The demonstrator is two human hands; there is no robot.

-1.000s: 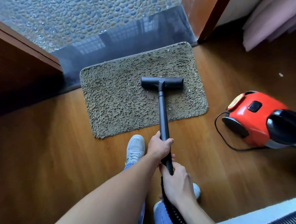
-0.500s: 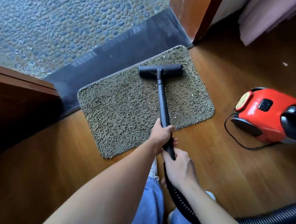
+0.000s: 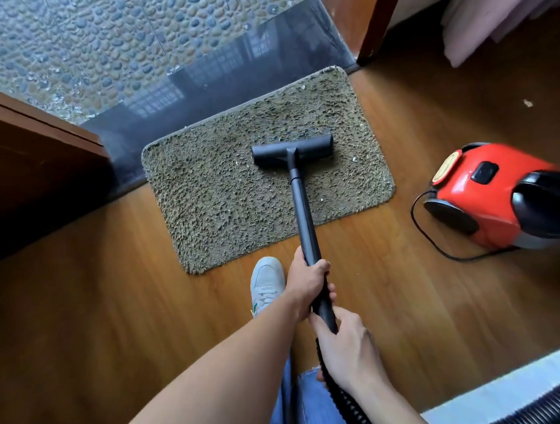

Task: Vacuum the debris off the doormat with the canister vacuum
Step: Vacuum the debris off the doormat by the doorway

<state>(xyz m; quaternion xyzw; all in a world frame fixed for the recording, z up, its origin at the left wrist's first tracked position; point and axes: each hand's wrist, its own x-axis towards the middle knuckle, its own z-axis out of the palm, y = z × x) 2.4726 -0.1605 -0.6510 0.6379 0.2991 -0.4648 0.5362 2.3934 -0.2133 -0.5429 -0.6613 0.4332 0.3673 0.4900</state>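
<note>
Frame crops canister vacuum [image 3: 479,204]; right hand [image 3: 345,350] hides end of wand [image 3: 304,213].

We grip the black wand [image 3: 304,220] with left hand [image 3: 307,284] and right hand [image 3: 345,347]; its nozzle [image 3: 292,150] rests mid-frame on the doormat [image 3: 214,194], red canister vacuum [image 3: 489,195] at right.
</note>
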